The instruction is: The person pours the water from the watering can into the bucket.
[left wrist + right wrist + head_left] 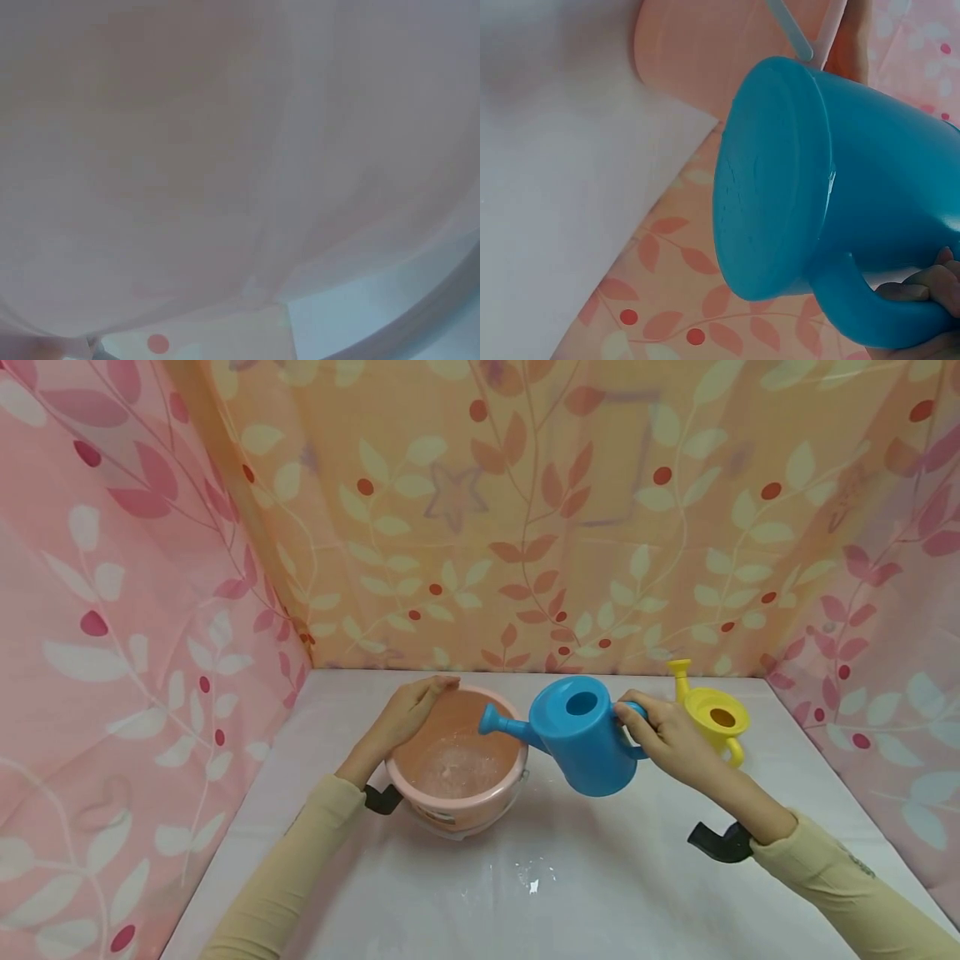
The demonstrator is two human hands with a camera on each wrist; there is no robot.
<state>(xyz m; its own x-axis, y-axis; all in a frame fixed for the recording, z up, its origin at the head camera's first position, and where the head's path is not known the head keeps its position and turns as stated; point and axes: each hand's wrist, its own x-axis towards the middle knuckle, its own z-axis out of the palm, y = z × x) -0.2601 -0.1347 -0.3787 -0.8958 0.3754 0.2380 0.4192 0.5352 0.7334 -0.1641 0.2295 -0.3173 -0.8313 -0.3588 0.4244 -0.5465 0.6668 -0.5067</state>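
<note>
A blue watering can (588, 739) is in the right hand (667, 735), whose fingers curl round its handle. The can hangs above the table, tilted left, its spout reaching over the rim of a pink bucket (457, 814). Clear water (453, 767) covers the bucket's bottom. Along the bucket's left rim, the left hand (408, 714) rests with its fingers stretched toward the far side; its fingertips are partly hidden. The bucket's wall (187, 187) fills the left wrist view, blurred. In the right wrist view, the can's underside (769, 180) and handle (870, 315) show.
A yellow watering can (720, 710) stands at the back right, partly behind the right hand. Water drops (532, 885) lie on the white table (600, 877) in front of the bucket. Patterned cloth (487, 527) encloses the back and sides.
</note>
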